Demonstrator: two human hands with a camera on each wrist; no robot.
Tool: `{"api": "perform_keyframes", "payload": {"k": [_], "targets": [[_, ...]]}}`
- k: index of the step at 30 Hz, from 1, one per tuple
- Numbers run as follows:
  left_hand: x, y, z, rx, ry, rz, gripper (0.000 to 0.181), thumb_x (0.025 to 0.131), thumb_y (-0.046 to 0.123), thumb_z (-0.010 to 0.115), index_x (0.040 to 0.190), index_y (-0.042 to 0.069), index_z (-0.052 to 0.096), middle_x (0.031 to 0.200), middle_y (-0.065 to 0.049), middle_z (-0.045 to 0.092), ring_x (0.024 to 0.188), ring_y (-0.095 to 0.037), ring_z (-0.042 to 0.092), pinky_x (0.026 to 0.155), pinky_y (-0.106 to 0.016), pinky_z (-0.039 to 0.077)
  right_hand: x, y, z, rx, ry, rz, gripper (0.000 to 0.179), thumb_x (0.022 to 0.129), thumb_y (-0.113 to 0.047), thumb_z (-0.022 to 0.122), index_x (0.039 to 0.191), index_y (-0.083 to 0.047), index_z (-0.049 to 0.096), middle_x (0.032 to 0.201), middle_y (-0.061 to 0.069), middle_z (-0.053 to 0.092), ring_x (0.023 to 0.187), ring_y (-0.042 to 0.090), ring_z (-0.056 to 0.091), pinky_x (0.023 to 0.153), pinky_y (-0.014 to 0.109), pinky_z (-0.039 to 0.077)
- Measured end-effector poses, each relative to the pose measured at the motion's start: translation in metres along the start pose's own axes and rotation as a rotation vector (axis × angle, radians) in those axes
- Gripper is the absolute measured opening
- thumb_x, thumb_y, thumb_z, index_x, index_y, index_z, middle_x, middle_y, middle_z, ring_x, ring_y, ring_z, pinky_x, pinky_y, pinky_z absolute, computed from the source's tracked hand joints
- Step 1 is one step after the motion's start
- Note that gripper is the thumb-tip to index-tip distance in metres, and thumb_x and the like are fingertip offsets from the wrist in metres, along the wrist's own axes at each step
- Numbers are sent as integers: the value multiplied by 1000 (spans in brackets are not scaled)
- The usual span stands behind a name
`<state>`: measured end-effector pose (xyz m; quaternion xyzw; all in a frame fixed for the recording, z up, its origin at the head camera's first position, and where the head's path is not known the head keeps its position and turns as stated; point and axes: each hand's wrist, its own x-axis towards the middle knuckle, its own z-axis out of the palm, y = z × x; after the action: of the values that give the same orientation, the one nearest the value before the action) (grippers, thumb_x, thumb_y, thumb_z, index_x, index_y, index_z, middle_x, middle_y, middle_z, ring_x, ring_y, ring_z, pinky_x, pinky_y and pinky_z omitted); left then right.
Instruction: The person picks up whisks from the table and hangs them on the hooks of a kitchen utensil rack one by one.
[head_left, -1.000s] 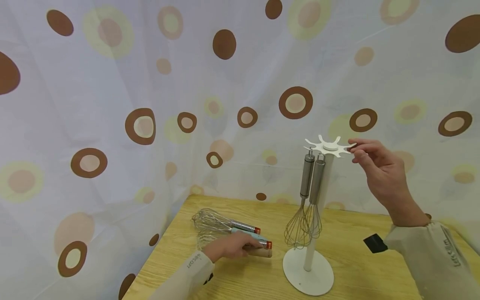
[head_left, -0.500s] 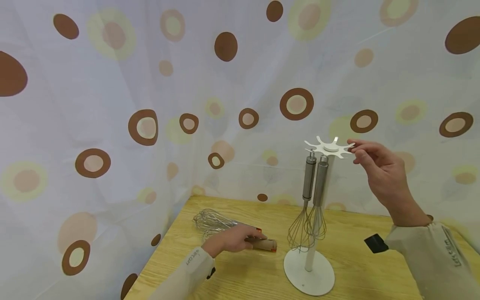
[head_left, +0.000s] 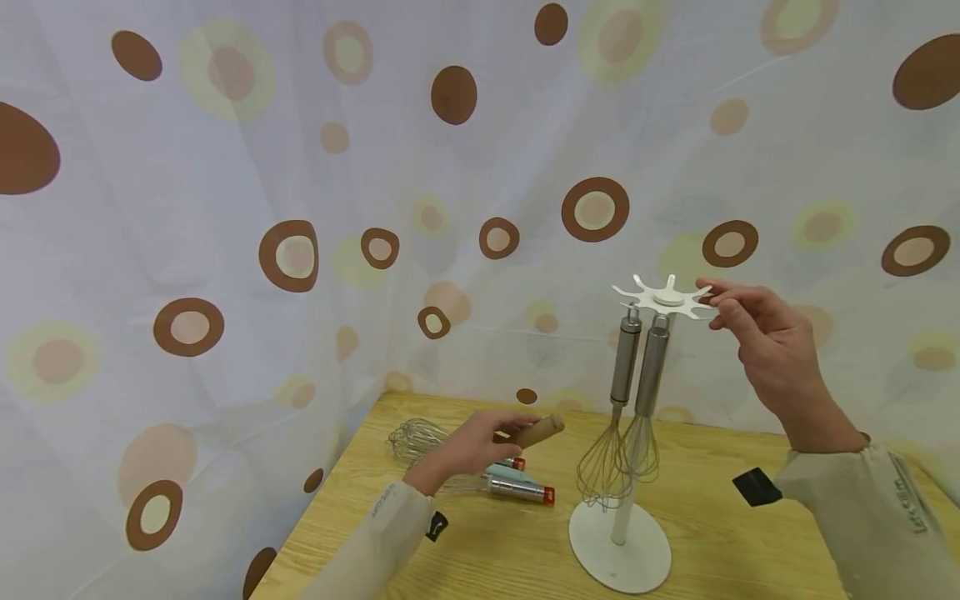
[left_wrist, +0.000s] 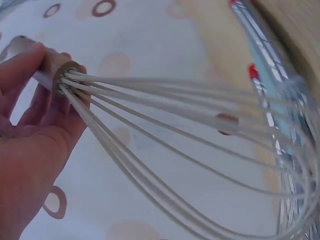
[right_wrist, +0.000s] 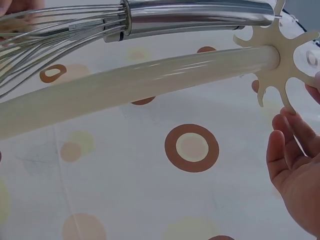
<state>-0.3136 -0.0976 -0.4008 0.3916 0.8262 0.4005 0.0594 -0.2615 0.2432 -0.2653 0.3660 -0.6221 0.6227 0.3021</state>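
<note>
My left hand (head_left: 478,446) grips a whisk by its beige handle (head_left: 540,432), raised over the other whisks on the table. In the left wrist view its pale wire loops (left_wrist: 165,112) spread to the right, away from my fingers. My right hand (head_left: 776,354) pinches a hook tip of the white star-shaped top (head_left: 667,297) of a stand. Two steel-handled whisks hang from that top, one whisk (head_left: 624,367) left of the other whisk (head_left: 652,371), wires down. The right wrist view shows fingertips (right_wrist: 287,116) at the hooks.
Several whisks lie on the wooden table (head_left: 510,550) at left, among them a silver-handled whisk (head_left: 517,490) with a red end and one with a light blue handle (head_left: 512,474). The stand's round white base (head_left: 588,546) sits to their right. A dotted curtain (head_left: 480,167) hangs behind.
My left hand has lifted the beige-handled whisk up off the pile, uncovering the silver and light blue handles. The stand's top and hanging whisks have turned slightly; my right hand stays at the hooks.
</note>
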Motion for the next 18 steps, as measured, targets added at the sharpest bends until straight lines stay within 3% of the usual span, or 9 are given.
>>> {"api": "perform_keyframes", "payload": {"k": [4,6,9,12,13,15,18], "targets": [[9,14,-4,-157,96,-2,48,92,3,61,138,13,49,125,-8,56,111,-20,56,84,-25,49,0,0,-1,23,21,31,19,96,9,44,106,13,59,122,8,61,85,14,57,46,17,30],[14,21,-6,-219,133,29,48,92,1,60,137,9,49,124,-13,56,111,-24,56,83,-26,50,1,0,-1,24,19,37,19,96,8,43,105,11,60,123,8,61,84,13,57,41,21,23],[21,33,-9,-309,186,94,49,91,0,61,138,6,47,126,-18,55,110,-27,56,83,-29,50,2,1,-1,52,3,29,20,97,9,41,106,11,59,124,8,60,92,14,59,54,13,37],[27,45,-13,-394,238,149,51,91,0,61,139,7,45,128,-19,53,109,-25,56,84,-30,50,2,1,-1,77,-5,28,20,97,8,40,106,11,58,125,10,60,99,14,59,73,15,45],[30,48,-14,-420,251,165,52,91,0,61,140,7,45,128,-19,53,109,-24,57,85,-31,50,2,1,-1,83,-7,32,20,97,8,40,106,12,58,126,10,59,100,14,59,72,15,45],[34,54,-17,-463,269,194,52,91,1,60,140,9,44,127,-18,54,108,-23,57,85,-33,50,2,1,-1,67,2,50,20,98,6,40,105,10,58,126,9,60,95,13,59,59,13,40],[40,65,-20,-490,283,226,51,92,3,60,140,11,44,124,-16,57,107,-22,59,81,-34,50,2,2,-2,57,0,69,19,99,4,40,105,9,58,127,8,59,89,12,58,44,21,25]]}}
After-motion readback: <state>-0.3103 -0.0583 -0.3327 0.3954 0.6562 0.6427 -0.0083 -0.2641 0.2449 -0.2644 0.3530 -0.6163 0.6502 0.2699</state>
